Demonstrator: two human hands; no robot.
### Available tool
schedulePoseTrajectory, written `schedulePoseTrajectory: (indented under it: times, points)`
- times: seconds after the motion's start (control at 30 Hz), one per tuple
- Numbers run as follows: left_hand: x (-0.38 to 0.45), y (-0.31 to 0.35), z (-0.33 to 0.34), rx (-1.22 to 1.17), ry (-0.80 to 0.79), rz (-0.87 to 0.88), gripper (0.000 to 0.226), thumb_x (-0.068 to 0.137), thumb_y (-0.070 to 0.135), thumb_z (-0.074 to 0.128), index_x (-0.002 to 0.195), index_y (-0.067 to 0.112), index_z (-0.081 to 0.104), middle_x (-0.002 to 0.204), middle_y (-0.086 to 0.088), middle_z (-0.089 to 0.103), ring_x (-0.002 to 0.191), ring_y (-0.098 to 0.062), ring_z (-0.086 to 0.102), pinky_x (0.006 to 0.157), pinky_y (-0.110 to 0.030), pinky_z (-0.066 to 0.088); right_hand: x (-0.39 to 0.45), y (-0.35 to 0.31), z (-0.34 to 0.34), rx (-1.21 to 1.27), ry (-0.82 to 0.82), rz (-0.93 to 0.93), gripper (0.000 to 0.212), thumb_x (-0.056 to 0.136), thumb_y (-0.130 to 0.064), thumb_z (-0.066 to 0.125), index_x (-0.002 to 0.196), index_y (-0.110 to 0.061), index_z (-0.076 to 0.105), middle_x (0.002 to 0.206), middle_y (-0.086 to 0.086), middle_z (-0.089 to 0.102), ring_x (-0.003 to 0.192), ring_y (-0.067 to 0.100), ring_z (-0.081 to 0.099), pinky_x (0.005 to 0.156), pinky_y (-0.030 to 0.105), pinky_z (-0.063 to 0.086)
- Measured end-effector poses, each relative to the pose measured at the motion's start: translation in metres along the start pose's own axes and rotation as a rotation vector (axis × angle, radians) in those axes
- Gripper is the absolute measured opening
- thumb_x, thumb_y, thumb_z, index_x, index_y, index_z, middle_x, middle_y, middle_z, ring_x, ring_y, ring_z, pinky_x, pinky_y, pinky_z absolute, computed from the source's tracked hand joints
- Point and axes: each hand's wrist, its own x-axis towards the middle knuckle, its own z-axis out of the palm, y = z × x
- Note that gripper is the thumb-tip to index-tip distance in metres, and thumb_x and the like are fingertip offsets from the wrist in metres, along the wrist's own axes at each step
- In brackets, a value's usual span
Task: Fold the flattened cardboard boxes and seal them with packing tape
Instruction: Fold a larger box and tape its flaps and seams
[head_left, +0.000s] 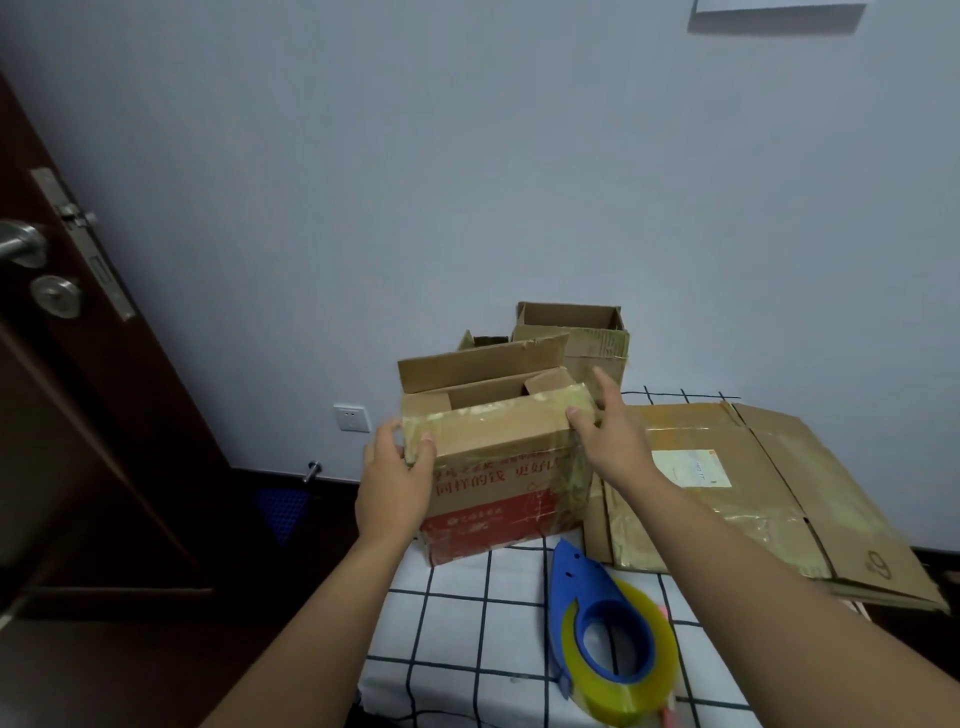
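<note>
Blue tape dispenser (605, 631) lies nearest on the checked counter (457, 623). Behind it, left hand (395, 480) and right hand (608, 431) hold the box (493, 457), fingers (602, 384) clamped on its top corners. Next, I think, the flaps get folded shut and taped.

upright open box (498, 467), flattened boxes (753, 499), tape (613, 660)

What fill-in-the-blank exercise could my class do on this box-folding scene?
1. Both hands, left and right, grip the box whose lower front is printed ____.
2. The tape dispenser has a ____ frame.
3. The flattened cardboard lies to the box's ____.

Missing words: red; blue; right
</note>
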Motion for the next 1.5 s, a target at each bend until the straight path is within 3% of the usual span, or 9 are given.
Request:
schedulePoseTrajectory:
  times: [0.13, 0.3, 0.5, 0.63, 0.8, 0.93, 1.07, 1.27, 1.5]
  points:
    - [0.013, 0.006, -0.012, 0.029, -0.094, 0.039, 0.081, 0.091, 0.045, 0.058, 0.152, 0.043, 0.004, 0.147, -0.009, 0.033, 0.124, -0.028, 0.047, 0.095, -0.048, 0.049, 0.003, 0.0, 0.004, -0.099, 0.002, -0.02, 0.047, 0.101, -0.037, 0.049, 0.147, -0.029, 0.043, 0.146, 0.004, 0.049, 0.129, 0.024, 0.048, 0.104, 0.043, 0.043]
    - [0.048, 0.03, -0.027, 0.32, -0.267, 0.258, 0.111, 0.081, 0.035, 0.069, 0.154, 0.031, -0.014, 0.163, 0.005, -0.015, 0.15, -0.023, -0.007, 0.121, -0.049, 0.011, 0.006, 0.0, 0.003, -0.132, -0.016, -0.019, 0.045, 0.101, -0.038, 0.05, 0.142, -0.022, 0.05, 0.143, 0.004, 0.053, 0.127, 0.024, 0.051, 0.103, 0.041, 0.042]
    - [0.047, 0.039, -0.021, 0.45, -0.243, 0.378, 0.081, 0.084, 0.034, 0.063, 0.152, 0.026, 0.02, 0.141, -0.006, 0.026, 0.133, -0.026, 0.028, 0.108, -0.039, 0.033, 0.005, -0.002, 0.001, -0.147, -0.013, -0.018, 0.043, 0.101, -0.036, 0.052, 0.142, -0.022, 0.05, 0.141, 0.002, 0.055, 0.125, 0.023, 0.053, 0.097, 0.036, 0.044]
    - [0.03, 0.027, -0.014, 0.43, -0.237, 0.399, 0.043, 0.1, 0.036, 0.042, 0.143, 0.029, 0.04, 0.152, -0.004, 0.023, 0.139, -0.025, 0.029, 0.106, -0.045, 0.04, 0.004, -0.003, 0.001, -0.206, -0.016, -0.052, 0.046, 0.102, -0.035, 0.047, 0.146, -0.028, 0.038, 0.13, 0.006, 0.06, 0.098, 0.022, 0.059, 0.076, 0.033, 0.047]
    - [0.017, 0.019, -0.007, 0.531, -0.406, 0.346, 0.084, 0.084, 0.08, 0.033, 0.152, 0.034, 0.017, 0.164, 0.009, 0.003, 0.151, -0.025, -0.009, 0.112, -0.057, 0.029, 0.004, -0.003, 0.004, -0.39, -0.081, -0.096, 0.047, 0.106, -0.037, 0.031, 0.152, -0.045, 0.023, 0.142, 0.011, 0.045, 0.112, 0.028, 0.056, 0.088, 0.037, 0.046]
    - [0.015, 0.02, -0.006, 0.606, -0.406, 0.339, 0.091, 0.08, 0.081, 0.04, 0.154, 0.037, 0.01, 0.165, 0.01, -0.002, 0.15, -0.029, -0.014, 0.11, -0.059, 0.032, 0.007, -0.013, 0.002, -0.517, -0.201, -0.045, 0.05, 0.106, -0.026, 0.028, 0.153, -0.04, 0.022, 0.155, 0.015, 0.024, 0.126, 0.039, 0.048, 0.103, 0.046, 0.045]
    - [0.016, 0.019, -0.006, 0.648, -0.42, 0.349, 0.089, 0.082, 0.081, 0.038, 0.155, 0.041, 0.005, 0.165, 0.007, -0.006, 0.149, -0.029, -0.016, 0.114, -0.056, 0.026, 0.006, -0.035, 0.0, -0.715, -0.226, -0.209, 0.055, 0.105, -0.029, 0.032, 0.156, -0.032, 0.014, 0.165, 0.0, -0.01, 0.152, 0.03, -0.004, 0.12, 0.056, 0.005]
    - [0.017, 0.016, -0.006, 0.734, -0.352, 0.45, 0.088, 0.083, 0.083, 0.03, 0.156, 0.038, 0.01, 0.165, 0.002, -0.004, 0.149, -0.029, -0.019, 0.119, -0.047, -0.009, -0.006, -0.042, 0.022, -0.775, -0.481, -0.431, 0.068, 0.097, -0.068, 0.014, 0.157, -0.037, 0.007, 0.165, -0.008, -0.004, 0.152, 0.018, -0.009, 0.121, 0.049, -0.009]
    - [0.022, 0.014, -0.008, 0.746, -0.403, 0.498, 0.09, 0.085, 0.078, 0.04, 0.156, 0.035, 0.005, 0.165, 0.003, 0.002, 0.152, -0.019, 0.0, 0.121, -0.044, 0.002, -0.003, -0.039, 0.024, -0.812, -0.505, -0.436, 0.076, 0.091, -0.076, 0.017, 0.157, -0.038, 0.007, 0.166, -0.008, -0.002, 0.152, 0.016, -0.006, 0.121, 0.047, -0.007]
